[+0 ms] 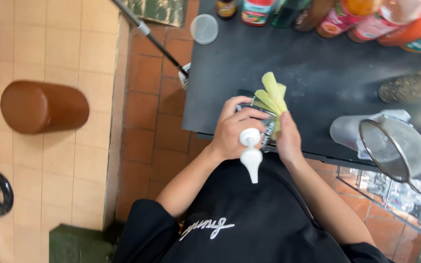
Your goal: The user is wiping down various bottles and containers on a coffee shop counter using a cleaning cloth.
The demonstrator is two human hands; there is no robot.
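Along the far edge of the dark bench (317, 73) stood a row of labelled bottles and jars: a dark bottle with a yellow label (226, 8), a jar with a red-and-green label (256, 13), and orange bottles with red-and-white labels (366, 24).

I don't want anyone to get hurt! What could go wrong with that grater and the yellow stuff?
The right hand presses the pale yellow strips against the metal grater, so fingertips could scrape its holes. The left hand steadies the grater by its white handle right at the edge of the black counter; it might slip off.
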